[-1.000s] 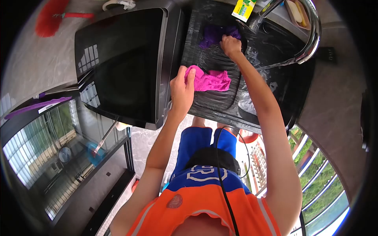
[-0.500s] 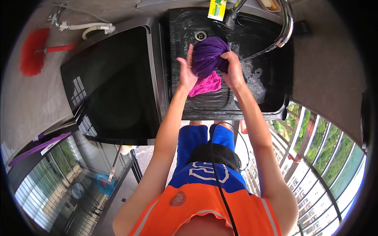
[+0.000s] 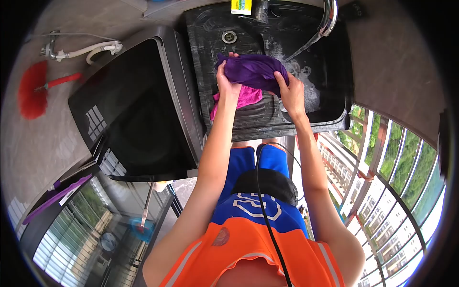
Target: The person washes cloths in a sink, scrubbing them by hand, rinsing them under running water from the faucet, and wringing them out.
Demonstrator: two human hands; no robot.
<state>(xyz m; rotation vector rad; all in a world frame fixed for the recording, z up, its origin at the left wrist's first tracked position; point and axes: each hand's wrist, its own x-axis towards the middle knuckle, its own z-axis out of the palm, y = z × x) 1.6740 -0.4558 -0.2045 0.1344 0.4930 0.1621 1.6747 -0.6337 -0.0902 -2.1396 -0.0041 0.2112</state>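
Note:
A purple cloth (image 3: 256, 71) is stretched sideways between my two hands above the black sink (image 3: 267, 129). My left hand (image 3: 228, 82) is closed on its left end, with the fingers partly hidden behind the fabric. At the right end, my right hand (image 3: 290, 94) grips it, thumb on top. Below the cloth, a bright pink cloth (image 3: 249, 96) lies crumpled on the sink's ridged washboard part. Water runs from the tap (image 3: 328, 20) into the basin at the right, where suds (image 3: 307, 91) float.
A round drain (image 3: 229, 37) and a yellow-and-white packet (image 3: 241, 6) are at the sink's far side. To the left stands a dark-lidded appliance (image 3: 129, 110). A red brush (image 3: 34, 91) hangs on the left wall. Railings (image 3: 392, 167) line the right.
The purple cloth went from a bunched ball to a longer, sideways stretch. My left hand, open beside it before, now grips its end. The view has shifted slightly.

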